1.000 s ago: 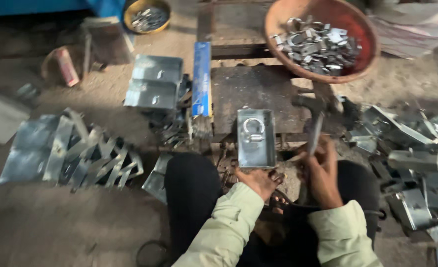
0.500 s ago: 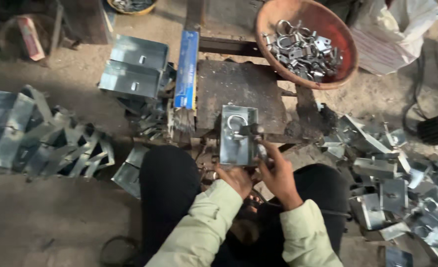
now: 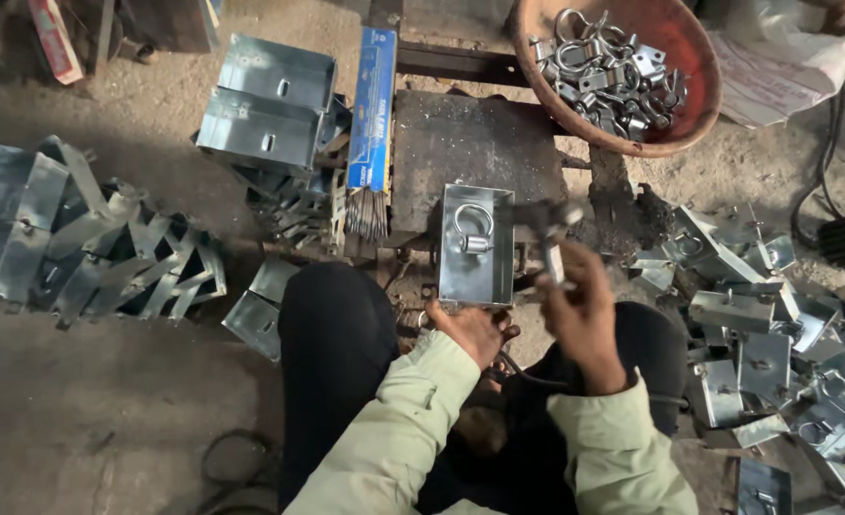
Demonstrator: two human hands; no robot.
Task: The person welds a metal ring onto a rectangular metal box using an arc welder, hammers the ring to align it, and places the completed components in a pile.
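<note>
1. My left hand (image 3: 475,329) grips the near edge of a shiny rectangular galvanized metal plate (image 3: 477,246) that carries a steel ring shackle (image 3: 473,227) on its face; my fingers are closed round that lower rim, thumb on top, so the plate stands out away from me over my lap.
2. My right hand (image 3: 583,310) is wrapped shut round the handle of a small grey metal hammer (image 3: 548,234); the hammer's head sits just beside the plate's right edge, level with the shackle; I cannot tell whether it touches the plate, since it is blurred.
3. The plate lies between my two hands, its far end over the edge of a dark, worn steel slab (image 3: 475,143) that serves as my counter on the floor.
4. Left of the slab lies a long blue box of welding rods (image 3: 373,105), rod ends poking out of its near end; beyond that are stacked galvanized boxes (image 3: 268,110).
5. At the far right stands a round reddish-brown bowl (image 3: 699,95) heaped with loose steel shackles (image 3: 608,72).
6. On the dirt floor to my right lies a pile of finished plates with rings (image 3: 775,362); to my left, a row of folded galvanized brackets (image 3: 89,248).
</note>
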